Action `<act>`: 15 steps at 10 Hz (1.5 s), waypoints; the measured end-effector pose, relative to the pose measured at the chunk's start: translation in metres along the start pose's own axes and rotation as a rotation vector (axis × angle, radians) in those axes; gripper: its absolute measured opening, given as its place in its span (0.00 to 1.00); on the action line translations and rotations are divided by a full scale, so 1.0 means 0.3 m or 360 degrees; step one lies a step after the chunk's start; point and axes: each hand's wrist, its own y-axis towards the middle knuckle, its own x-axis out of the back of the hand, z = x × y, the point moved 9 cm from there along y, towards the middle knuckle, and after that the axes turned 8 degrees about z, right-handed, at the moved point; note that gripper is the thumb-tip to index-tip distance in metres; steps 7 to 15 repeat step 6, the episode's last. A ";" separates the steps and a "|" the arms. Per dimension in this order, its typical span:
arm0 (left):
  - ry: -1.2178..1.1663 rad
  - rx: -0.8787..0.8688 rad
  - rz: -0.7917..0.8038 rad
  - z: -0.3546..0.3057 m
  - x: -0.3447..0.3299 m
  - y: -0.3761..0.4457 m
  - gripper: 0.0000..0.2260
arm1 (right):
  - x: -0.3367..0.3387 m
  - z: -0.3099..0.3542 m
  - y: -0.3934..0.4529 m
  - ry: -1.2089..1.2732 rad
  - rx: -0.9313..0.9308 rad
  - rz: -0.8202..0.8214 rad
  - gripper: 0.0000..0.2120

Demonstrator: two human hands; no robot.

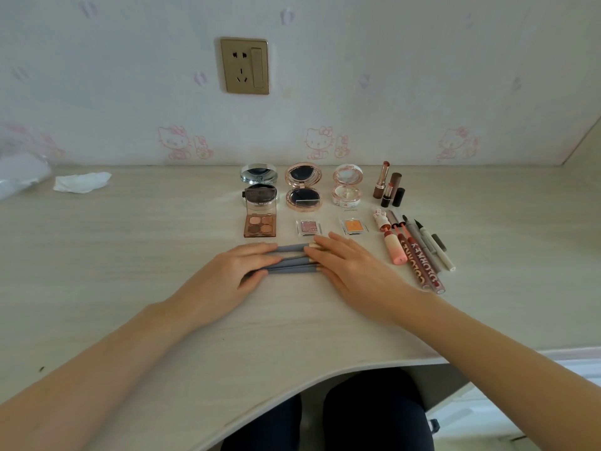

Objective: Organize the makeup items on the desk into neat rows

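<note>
Brushes (pixel 292 259) are being squared into a row at the bench's (pixel 130 255) front centre, grey handles lying side by side. The left hand (pixel 227 276) and right hand (pixel 353 270) are laid flat, fingers straight, pressed against the 2 ends of the bundle. Compacts (pixel 304 187), palettes (pixel 260 224), lipsticks (pixel 388 185) and pens (pixel 419 252) are already ranged behind and to the right. Next, the ends likely need evening and the spacing matching. A tissue (pixel 81 181) lies far left; a socket (pixel 244 65) is set in patterned wallpaper.
</note>
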 end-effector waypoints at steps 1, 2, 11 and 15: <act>0.0038 -0.0046 0.0029 -0.018 -0.020 0.001 0.17 | 0.003 -0.013 -0.026 -0.0049 0.0015 -0.0030 0.20; 0.0052 -0.0038 0.0017 -0.018 -0.023 0.005 0.17 | 0.010 -0.018 -0.038 -0.0041 0.0002 -0.0027 0.21; 0.0062 0.0072 -0.0053 -0.039 0.016 -0.033 0.20 | 0.094 -0.038 -0.122 0.0133 -0.0167 -0.0089 0.25; 0.0062 0.0072 -0.0053 -0.039 0.016 -0.033 0.20 | 0.094 -0.038 -0.122 0.0133 -0.0167 -0.0089 0.25</act>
